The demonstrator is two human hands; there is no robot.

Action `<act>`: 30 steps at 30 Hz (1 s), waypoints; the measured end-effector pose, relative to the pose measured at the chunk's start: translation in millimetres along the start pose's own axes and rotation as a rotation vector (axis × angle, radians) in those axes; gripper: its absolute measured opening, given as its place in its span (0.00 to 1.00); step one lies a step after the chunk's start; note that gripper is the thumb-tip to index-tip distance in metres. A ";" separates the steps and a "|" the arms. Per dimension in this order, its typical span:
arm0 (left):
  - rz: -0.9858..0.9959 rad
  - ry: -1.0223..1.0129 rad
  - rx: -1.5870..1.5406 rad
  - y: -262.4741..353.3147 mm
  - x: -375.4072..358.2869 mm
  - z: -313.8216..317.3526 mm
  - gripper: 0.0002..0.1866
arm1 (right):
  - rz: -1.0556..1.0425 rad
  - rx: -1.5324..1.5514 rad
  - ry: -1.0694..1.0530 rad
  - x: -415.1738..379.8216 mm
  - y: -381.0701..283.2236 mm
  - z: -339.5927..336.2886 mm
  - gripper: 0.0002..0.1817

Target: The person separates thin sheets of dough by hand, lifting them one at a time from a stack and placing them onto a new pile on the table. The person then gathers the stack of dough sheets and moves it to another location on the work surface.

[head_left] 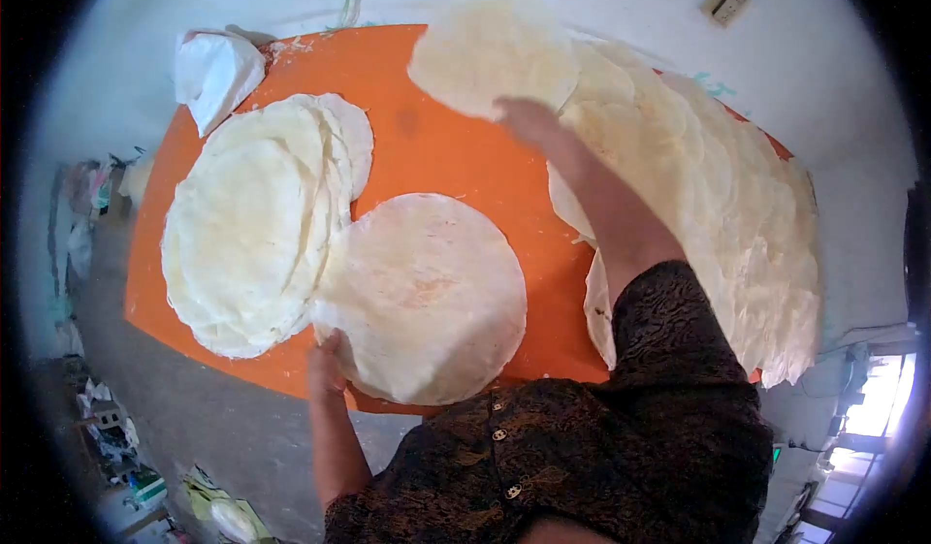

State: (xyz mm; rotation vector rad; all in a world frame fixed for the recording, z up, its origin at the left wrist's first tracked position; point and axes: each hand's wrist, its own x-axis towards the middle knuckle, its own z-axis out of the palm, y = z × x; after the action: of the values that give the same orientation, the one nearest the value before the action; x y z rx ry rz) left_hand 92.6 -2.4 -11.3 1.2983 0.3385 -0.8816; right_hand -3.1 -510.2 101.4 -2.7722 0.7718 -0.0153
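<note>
Thin, round, pale flatbreads lie on an orange table covering. At the far side, my right hand is closed at the near edge of a single flatbread; motion blurs both the fingers and the far rim of that sheet. Close to my body, my left hand pinches the left edge of another round flatbread, which lies flat with faint brown marks. Left of it rises a stack of flatbreads with uneven, overlapping edges, partly touching the sheet by my left hand.
Overlapping rows of flatbreads cover the right side of the orange table. A white plastic bag sits at the far left corner. A socket box is on the white wall. Assorted items lie on the floor at lower left.
</note>
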 end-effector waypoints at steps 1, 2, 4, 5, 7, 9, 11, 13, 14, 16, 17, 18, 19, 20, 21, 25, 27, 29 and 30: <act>0.022 -0.013 -0.008 -1.1 -0.5 -1.4 0.20 | -0.064 0.225 0.038 -10.2 -0.4 33.5 0.18; -0.015 -0.069 -0.069 -1.2 -1.5 -3.6 0.20 | -0.129 0.447 0.072 -23.0 -4.8 60.0 0.17; -0.049 -0.189 -0.128 -0.6 -7.5 -6.3 0.21 | -0.287 0.279 0.019 -56.1 -50.7 74.6 0.17; -0.066 -0.250 -0.157 1.8 -12.1 -6.2 0.21 | -0.291 0.387 0.021 -84.0 -89.6 55.5 0.16; 0.044 -0.267 0.166 21.4 -52.4 35.4 0.23 | -0.122 0.942 -0.331 -128.2 -137.9 58.0 0.24; 0.013 -0.256 0.506 43.5 -92.8 89.7 0.27 | 0.017 1.230 -0.546 -168.9 -183.3 44.6 0.42; 0.202 -0.402 0.746 25.6 -94.7 112.0 0.31 | 0.053 1.337 -0.530 -186.5 -202.3 60.4 0.44; 0.573 -0.569 0.864 2.9 -90.4 123.4 0.32 | 0.178 1.281 -0.429 -196.6 -220.7 42.5 0.41; 0.663 -0.571 0.928 3.5 -98.5 135.0 0.33 | 0.272 1.333 -0.466 -199.0 -219.6 23.4 0.33; 0.574 -0.608 0.861 9.8 -109.3 135.7 0.32 | 0.330 1.446 -0.448 -188.3 -189.8 48.5 0.25; 0.399 -0.636 0.726 17.4 -109.4 128.3 0.32 | 0.357 1.497 -0.437 -182.2 -174.0 53.9 0.22; 0.226 -0.657 0.588 23.9 -107.1 119.4 0.32 | 0.148 1.552 -0.305 -181.7 -165.8 33.9 0.18; 0.227 -0.579 0.626 26.9 -101.0 108.8 0.31 | 0.145 1.297 -0.305 -168.3 -139.6 25.7 0.15; 0.225 -0.497 0.664 27.3 -91.3 95.8 0.31 | 0.143 1.042 -0.312 -155.0 -113.5 17.4 0.12; 0.222 -0.415 0.703 26.1 -80.2 81.6 0.30 | -0.139 0.807 -0.241 -129.1 -62.3 19.0 0.14; 0.904 -0.137 1.302 -9.3 -38.5 27.5 0.28 | -0.409 -0.005 0.182 -85.9 -7.4 -147.5 0.06; 1.101 -0.099 1.513 -13.2 -46.6 27.1 0.29 | -0.106 -0.343 0.304 -102.2 -49.5 -225.6 0.07; 1.101 0.020 1.609 -22.0 -58.1 39.1 0.28 | 0.038 -0.590 0.619 -120.9 -80.2 -266.6 0.10; 1.103 0.081 1.657 -24.7 -60.8 43.0 0.28 | 0.070 -0.567 0.658 -129.4 -95.1 -267.4 0.10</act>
State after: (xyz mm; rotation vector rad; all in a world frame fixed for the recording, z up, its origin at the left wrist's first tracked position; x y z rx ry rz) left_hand 25.0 -19.9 24.4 2.5433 -1.2639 0.0642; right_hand -87.4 -432.4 391.5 -3.2950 1.1713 -0.8571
